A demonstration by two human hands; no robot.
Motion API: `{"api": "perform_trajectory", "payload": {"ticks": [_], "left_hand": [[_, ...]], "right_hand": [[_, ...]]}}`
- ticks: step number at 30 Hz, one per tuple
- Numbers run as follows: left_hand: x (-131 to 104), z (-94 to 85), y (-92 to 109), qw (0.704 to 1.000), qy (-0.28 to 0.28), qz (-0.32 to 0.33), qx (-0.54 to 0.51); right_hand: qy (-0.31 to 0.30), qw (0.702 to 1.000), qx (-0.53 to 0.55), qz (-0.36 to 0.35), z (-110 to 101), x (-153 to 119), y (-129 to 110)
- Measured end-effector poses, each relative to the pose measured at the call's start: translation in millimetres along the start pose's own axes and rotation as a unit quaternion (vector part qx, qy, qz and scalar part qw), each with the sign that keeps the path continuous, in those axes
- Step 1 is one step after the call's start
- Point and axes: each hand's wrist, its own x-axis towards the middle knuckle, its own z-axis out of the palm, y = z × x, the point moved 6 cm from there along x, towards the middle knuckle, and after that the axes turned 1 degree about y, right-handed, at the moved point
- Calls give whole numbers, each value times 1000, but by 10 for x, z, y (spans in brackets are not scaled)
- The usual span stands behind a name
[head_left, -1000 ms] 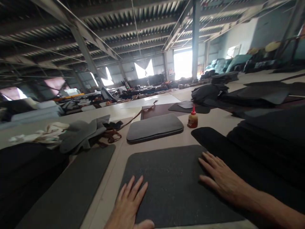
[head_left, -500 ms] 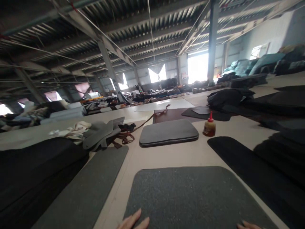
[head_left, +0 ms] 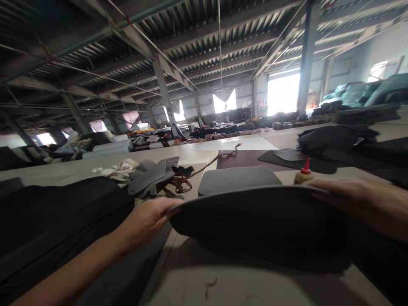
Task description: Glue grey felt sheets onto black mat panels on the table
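A dark, round-cornered sheet is raised off the table and bowed, its dark underside facing me. My left hand pinches its left corner; my right hand grips the right corner, slightly blurred. Just beyond its upper edge lies a stack of grey round-cornered pieces, partly covered by the sheet. A glue bottle with a red tip stands behind my right hand, its lower part hidden. The sheet's material I cannot tell for certain.
Grey scraps with brown straps and white cloth lie at left, near a black pile. More dark material lies at right, beside a brown sheet. A thread-like scrap lies on the table.
The dark sheet lay flat with my hands at its near edge; now both hands hold it lifted and bent. The table under it shows. The view has turned somewhat left.
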Motion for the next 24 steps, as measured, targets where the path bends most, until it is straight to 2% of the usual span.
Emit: {"api": "perform_trajectory", "payload": {"ticks": [2,3,5,8,10,11,13,16,17,19,21,24], "left_hand": [[397,-166,-107,1000,29,6,9],[582,-266,-161,998,60,13,29],[902,-476,-260,989,131,24,68],[1258,-685,-398,972,223,33,72],[1436,-633,-502,963,259,41,58],[1516,-524,-565,962,263,43,52],[1660,-133,-710,969,238,33,48],[1780,692,-926,984,173,6,40],[1786,971,-984,988,150,-1,36],[1751,1448,-1078,993,110,-12,28],[1674,1761,-1146,996,83,-16,22],[1563,1937,-1207,998,61,-15,16]], "right_hand": [[-29,1000,-8,-2,-48,604,-23],[-40,999,-17,5,-53,856,-9],[8,997,-69,21,-131,1246,42],[122,981,-148,40,-270,1526,110],[182,969,-162,26,-256,1557,149],[201,966,-164,14,-189,1544,186],[199,966,-164,4,95,1495,334],[89,981,-167,32,835,1384,704],[33,985,-165,31,1120,1328,813],[-22,986,-162,32,1568,1194,974],[-53,985,-163,34,1859,1071,1059],[-74,982,-171,35,2006,973,1095]]}}
